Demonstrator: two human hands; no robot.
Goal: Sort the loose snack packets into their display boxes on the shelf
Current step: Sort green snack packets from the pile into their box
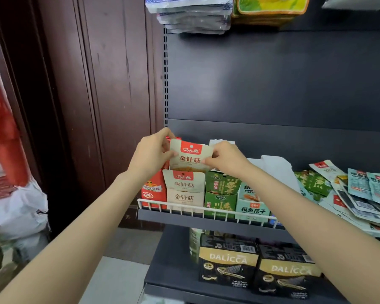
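Observation:
A beige snack packet with a red label [190,157] stands upright above the beige display box [183,197] on the shelf. My left hand [153,153] pinches the packet's left edge and my right hand [227,160] pinches its right edge. More beige packets [183,181] stand in that box in front of it. A red display box [153,190] is to the left, a green box [221,201] and a pale blue-green box [251,205] to the right. A heap of loose packets [360,194] lies on the shelf's right part.
A white wire rail [184,208] runs along the shelf's front edge. Black DALICCA boxes [228,263] stand on the shelf below. Stacked packs [193,14] sit on the shelf above. A dark wooden panel [97,84] and white sacks [15,205] are at the left.

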